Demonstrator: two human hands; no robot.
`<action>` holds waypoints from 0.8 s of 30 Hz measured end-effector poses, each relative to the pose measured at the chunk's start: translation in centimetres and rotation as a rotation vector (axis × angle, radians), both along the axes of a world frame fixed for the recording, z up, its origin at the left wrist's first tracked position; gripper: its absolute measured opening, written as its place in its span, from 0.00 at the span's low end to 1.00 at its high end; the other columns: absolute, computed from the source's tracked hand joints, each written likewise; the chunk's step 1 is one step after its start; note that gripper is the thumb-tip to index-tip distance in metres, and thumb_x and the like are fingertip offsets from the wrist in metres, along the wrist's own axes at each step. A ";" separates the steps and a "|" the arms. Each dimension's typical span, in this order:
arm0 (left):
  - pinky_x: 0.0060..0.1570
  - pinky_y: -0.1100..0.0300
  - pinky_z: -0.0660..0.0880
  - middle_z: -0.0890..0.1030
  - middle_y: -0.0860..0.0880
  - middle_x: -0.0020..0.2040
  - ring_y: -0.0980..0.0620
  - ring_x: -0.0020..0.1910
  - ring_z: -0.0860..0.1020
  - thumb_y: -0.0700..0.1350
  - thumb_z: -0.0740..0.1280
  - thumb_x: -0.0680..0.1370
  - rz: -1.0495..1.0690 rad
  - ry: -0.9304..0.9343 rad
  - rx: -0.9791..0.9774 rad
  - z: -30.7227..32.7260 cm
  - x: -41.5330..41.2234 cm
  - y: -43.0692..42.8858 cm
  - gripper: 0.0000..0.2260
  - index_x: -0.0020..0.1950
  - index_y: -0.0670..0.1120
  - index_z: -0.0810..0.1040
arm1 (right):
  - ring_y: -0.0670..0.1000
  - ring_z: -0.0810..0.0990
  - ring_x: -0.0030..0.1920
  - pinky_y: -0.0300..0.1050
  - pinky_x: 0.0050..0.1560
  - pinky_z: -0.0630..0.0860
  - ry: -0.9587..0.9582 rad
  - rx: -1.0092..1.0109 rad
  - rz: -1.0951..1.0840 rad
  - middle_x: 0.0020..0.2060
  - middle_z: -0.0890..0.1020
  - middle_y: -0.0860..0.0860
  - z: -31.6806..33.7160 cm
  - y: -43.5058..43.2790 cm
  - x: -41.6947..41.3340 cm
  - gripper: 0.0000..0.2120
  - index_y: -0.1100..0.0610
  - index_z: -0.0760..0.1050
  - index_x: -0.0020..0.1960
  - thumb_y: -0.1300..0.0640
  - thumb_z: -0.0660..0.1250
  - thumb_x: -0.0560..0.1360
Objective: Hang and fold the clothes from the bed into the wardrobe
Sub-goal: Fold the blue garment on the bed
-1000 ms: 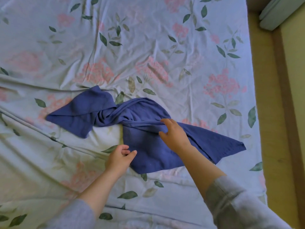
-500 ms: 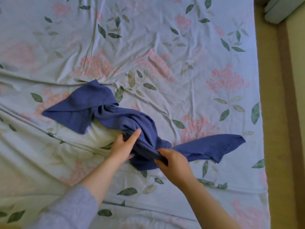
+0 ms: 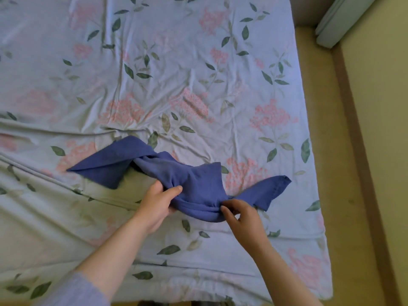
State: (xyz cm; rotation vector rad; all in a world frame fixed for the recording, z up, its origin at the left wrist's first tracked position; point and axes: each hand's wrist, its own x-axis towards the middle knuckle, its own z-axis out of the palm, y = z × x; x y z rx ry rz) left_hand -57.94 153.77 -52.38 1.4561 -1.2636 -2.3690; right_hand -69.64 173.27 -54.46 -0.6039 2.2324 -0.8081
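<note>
1. Flower-printed sheeting, pale with pink blooms and green leaves and much creased, covers the bed across most of the frame. A strip of tan floor runs down the right edge.
2. The blue cloth lies on the bed below centre. It starts as a flat pointed flap at centre left, twists into a rope in the middle, and ends in a hemmed tail at centre right. Its long axis runs across the frame.
3. The left hand grips the bunched middle, with the thumb over the cloth and the fingers curled beneath it.
4. The right hand pinches the lower fold with curled fingers, where the tail branches off.
5. Both hands hold the near edge, so the cloth lies above them in the frame. The left hand is nearer the twist and the right hand is nearer the tail. Undoing that twist looks like the step before any fold.
6. No brand, label or writing can be read.
</note>
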 end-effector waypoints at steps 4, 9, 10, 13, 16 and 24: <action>0.47 0.55 0.79 0.84 0.46 0.55 0.50 0.55 0.82 0.34 0.62 0.80 -0.010 0.104 -0.073 7.4 -0.1 -0.1 0.12 0.59 0.47 0.78 | 0.42 0.78 0.53 0.35 0.49 0.73 -0.094 -0.108 -0.170 0.55 0.80 0.42 5.7 -0.8 -0.8 0.16 0.48 0.75 0.63 0.50 0.70 0.76; 0.43 0.60 0.80 0.85 0.46 0.53 0.50 0.54 0.83 0.35 0.60 0.81 -0.052 0.268 -0.145 17.4 0.1 -0.3 0.12 0.58 0.47 0.79 | 0.44 0.77 0.61 0.34 0.56 0.74 -0.288 -0.288 -0.209 0.59 0.80 0.46 14.4 -1.7 -0.8 0.24 0.51 0.72 0.68 0.51 0.72 0.74; 0.42 0.61 0.80 0.85 0.46 0.53 0.51 0.54 0.83 0.35 0.60 0.81 -0.060 0.310 -0.162 19.6 0.2 -0.3 0.12 0.58 0.47 0.79 | 0.45 0.79 0.60 0.39 0.58 0.75 -0.327 -0.341 -0.186 0.57 0.82 0.47 16.4 -1.9 -0.7 0.20 0.51 0.74 0.65 0.52 0.72 0.75; 0.37 0.64 0.79 0.86 0.46 0.49 0.53 0.47 0.84 0.36 0.59 0.81 -0.081 0.405 -0.203 25.4 1.0 0.0 0.11 0.58 0.45 0.78 | 0.45 0.84 0.50 0.39 0.50 0.79 -0.368 -0.441 -0.077 0.48 0.86 0.48 22.2 -2.2 0.1 0.11 0.49 0.79 0.55 0.47 0.71 0.75; 0.43 0.63 0.79 0.85 0.44 0.52 0.50 0.52 0.83 0.36 0.61 0.81 -0.053 0.475 -0.270 31.0 1.7 0.2 0.10 0.57 0.45 0.79 | 0.48 0.83 0.44 0.44 0.48 0.80 -0.368 -0.519 -0.054 0.41 0.85 0.50 27.7 -2.1 1.1 0.13 0.50 0.82 0.48 0.41 0.70 0.72; 0.46 0.60 0.78 0.84 0.44 0.54 0.50 0.54 0.83 0.41 0.62 0.81 0.111 0.621 -0.378 42.7 3.4 0.0 0.10 0.61 0.44 0.77 | 0.62 0.81 0.57 0.55 0.61 0.77 -0.350 -0.793 0.115 0.54 0.83 0.62 38.9 -1.1 2.3 0.21 0.57 0.80 0.58 0.46 0.75 0.71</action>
